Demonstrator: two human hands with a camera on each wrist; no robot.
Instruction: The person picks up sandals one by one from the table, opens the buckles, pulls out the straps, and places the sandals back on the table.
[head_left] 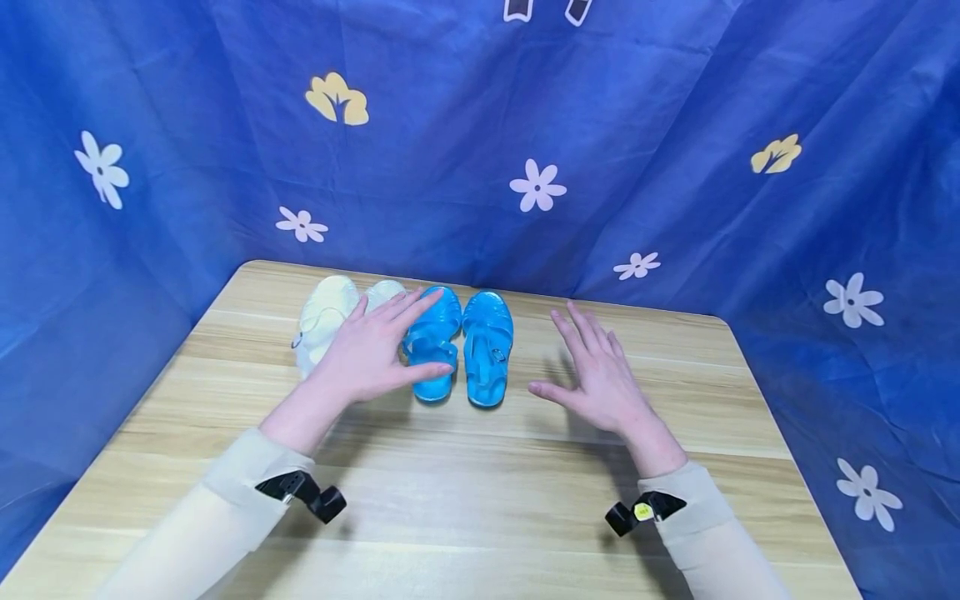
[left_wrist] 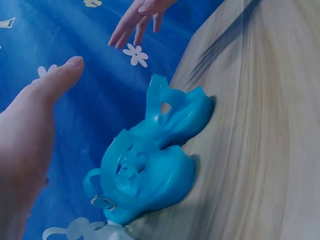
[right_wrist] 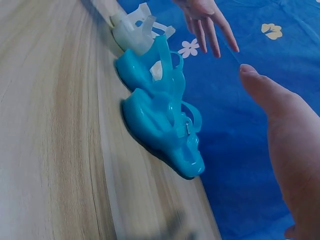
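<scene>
Side by side near the back of the table stand two blue sandals, the left blue sandal point(head_left: 432, 385) and the right blue sandal point(head_left: 487, 350), toes pointing away from me. To their left is a pair of white sandals point(head_left: 330, 300), partly covered by my left hand in the head view. My left hand point(head_left: 371, 346) hovers over the white pair and the edge of the left blue sandal, fingers spread, holding nothing. Right of the blue pair, my right hand point(head_left: 600, 379) is raised above the table with its fingers spread and nothing in it.
The wood-grain table point(head_left: 465, 517) reaches back to a blue cloth point(head_left: 442, 125) with white and yellow flowers, which hangs behind and at both sides. Each wrist wears a small black camera, the left camera point(head_left: 303, 492) and the right camera point(head_left: 645, 510).
</scene>
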